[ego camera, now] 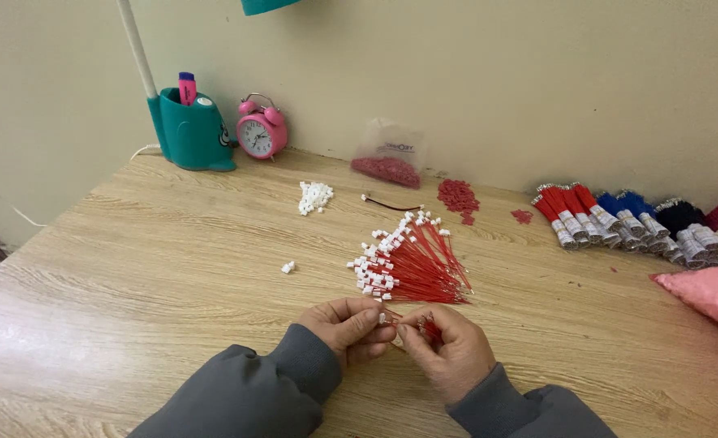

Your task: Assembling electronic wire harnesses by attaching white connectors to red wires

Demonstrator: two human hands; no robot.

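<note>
Hands meet at near table [132,268] edge. Left hand [349,326] fingers curled, pinching small white connector [382,318] at fingertips. Right hand [448,345] closed round few red wires [429,326], thumb touching connector. Wire pile [412,264] with white ends lies just beyond hands. Loose connectors [314,197] farther back. Wire bundles [631,215] at right, well apart.

table [172,268]: matt wood grain | red wires [424,272]: plastic-coated, white plastic ends | clock [260,134]: glossy pink

A clear plastic bag [387,160] of red pieces leans against the wall; a pink bag [704,294] (opaque) lies at the table's [132,268] right edge.
</note>
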